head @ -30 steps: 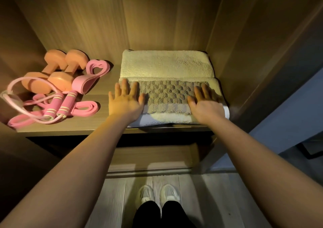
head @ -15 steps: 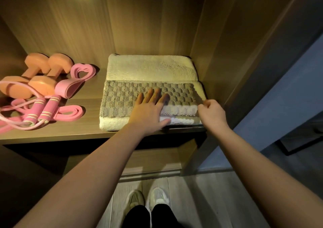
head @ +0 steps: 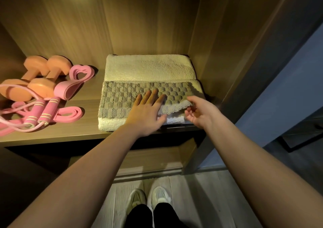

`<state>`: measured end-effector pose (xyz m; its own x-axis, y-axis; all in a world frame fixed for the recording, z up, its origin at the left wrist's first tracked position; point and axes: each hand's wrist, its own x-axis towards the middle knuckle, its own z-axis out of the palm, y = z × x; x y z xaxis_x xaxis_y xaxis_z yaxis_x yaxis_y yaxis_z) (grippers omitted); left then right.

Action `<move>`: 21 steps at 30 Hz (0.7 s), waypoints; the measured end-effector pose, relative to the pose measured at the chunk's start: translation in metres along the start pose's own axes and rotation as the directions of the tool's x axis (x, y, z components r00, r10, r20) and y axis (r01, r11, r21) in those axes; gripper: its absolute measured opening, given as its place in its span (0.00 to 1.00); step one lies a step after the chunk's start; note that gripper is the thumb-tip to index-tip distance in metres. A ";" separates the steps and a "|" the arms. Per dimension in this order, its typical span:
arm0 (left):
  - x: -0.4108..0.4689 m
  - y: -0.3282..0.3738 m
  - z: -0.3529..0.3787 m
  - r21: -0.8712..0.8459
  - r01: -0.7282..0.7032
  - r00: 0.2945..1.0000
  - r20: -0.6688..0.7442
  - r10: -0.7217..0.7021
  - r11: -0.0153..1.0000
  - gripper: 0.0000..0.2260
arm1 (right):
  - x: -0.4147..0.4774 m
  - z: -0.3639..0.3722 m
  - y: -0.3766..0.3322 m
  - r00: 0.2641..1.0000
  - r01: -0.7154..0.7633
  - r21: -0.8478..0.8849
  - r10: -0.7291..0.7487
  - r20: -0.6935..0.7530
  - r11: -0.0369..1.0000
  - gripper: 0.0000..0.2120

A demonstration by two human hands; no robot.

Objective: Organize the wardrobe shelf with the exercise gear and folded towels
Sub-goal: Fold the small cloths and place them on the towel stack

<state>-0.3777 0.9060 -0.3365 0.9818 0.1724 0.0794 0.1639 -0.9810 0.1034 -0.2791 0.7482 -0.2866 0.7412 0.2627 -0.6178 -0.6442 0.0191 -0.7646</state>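
Standing behind the person, I'd judge the job nearly finished. The two orange foam dumbbells (head: 39,89), the pink skipping rope (head: 52,107) and the pink resistance bands (head: 70,115) are grouped at the left of the pale wooden wardrobe shelf (head: 83,131). The towels are stacked at the right, close to the side wall. The grey chequered towel (head: 122,100) lies on the front half of the folded cream towel (head: 150,68), both with their long axis running left to right along the shelf's front edge.

What's left looks like tidying: the grey towel's right front corner is rucked up, its pale underside showing. The left grip (head: 148,112) is released, palm flat on the grey towel. The right grip (head: 201,112) is loosely curled at that corner, and I cannot tell whether it pinches the cloth.
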 end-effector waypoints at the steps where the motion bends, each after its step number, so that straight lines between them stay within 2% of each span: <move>1: 0.000 -0.001 -0.006 -0.094 -0.005 0.999 0.041 0.009 0.996 0.33 | 0.000 0.003 -0.001 0.999 0.053 -0.014 -0.053 0.001 0.998 0.06; 3: 0.001 -0.006 -0.020 -0.368 0.055 0.995 0.093 -0.022 0.928 0.29 | 0.002 0.008 -0.002 0.982 0.191 -0.107 -0.191 0.009 0.976 0.06; 4: 0.001 -0.009 -0.026 -0.523 0.113 0.993 0.079 -0.084 0.845 0.24 | 0.001 0.011 -0.002 0.966 0.257 -0.171 -0.256 0.026 0.951 0.05; 6: 0.004 -0.013 -0.039 -0.769 0.223 0.958 0.061 -0.279 0.599 0.15 | -0.005 0.016 -0.001 0.933 0.358 -0.262 -0.349 0.083 0.896 0.04; 8: 0.008 -0.014 -0.050 -0.905 0.305 0.911 0.188 -0.367 0.296 0.12 | -0.011 0.022 0.001 0.904 0.427 -0.314 -0.396 0.160 0.848 0.03; 10: 0.015 -0.010 -0.060 -0.930 0.360 0.898 0.368 -0.241 -0.080 0.15 | -0.016 0.030 0.003 0.877 0.479 -0.356 -0.418 0.239 0.802 0.03; 11: 0.018 -0.009 -0.065 -0.900 0.388 0.892 0.421 -0.166 -0.199 0.18 | -0.018 0.033 0.005 0.863 0.501 -0.366 -0.423 0.276 0.784 0.04; 12: 0.022 -0.009 -0.069 -0.871 0.411 0.882 0.454 -0.124 -0.270 0.22 | -0.020 0.036 0.006 0.854 0.513 -0.361 -0.419 0.310 0.779 0.06; 14: 0.025 -0.009 -0.074 -0.829 0.414 0.872 0.480 -0.098 -0.376 0.25 | -0.023 0.040 0.008 0.837 0.524 -0.342 -0.398 0.375 0.780 0.12; 15: 0.026 -0.010 -0.076 -0.818 0.405 0.868 0.485 -0.110 -0.407 0.22 | -0.025 0.040 0.009 0.825 0.541 -0.358 -0.396 0.404 0.761 0.15; 18: 0.023 -0.017 -0.077 -0.845 0.413 0.814 0.510 -0.280 -0.339 0.06 | -0.025 0.039 0.010 0.781 0.597 -0.363 -0.413 0.469 0.716 0.15; 21: 0.012 -0.041 -0.081 -0.854 0.355 0.769 0.498 -0.400 -0.381 0.03 | -0.026 0.042 0.010 0.751 0.641 -0.372 -0.448 0.485 0.671 0.15</move>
<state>-0.3800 0.9553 -0.2597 0.7372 0.4813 -0.4743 0.2043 0.5103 0.8354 -0.3132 0.7825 -0.2705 0.7536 0.6565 -0.0322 0.1134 -0.1781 -0.9775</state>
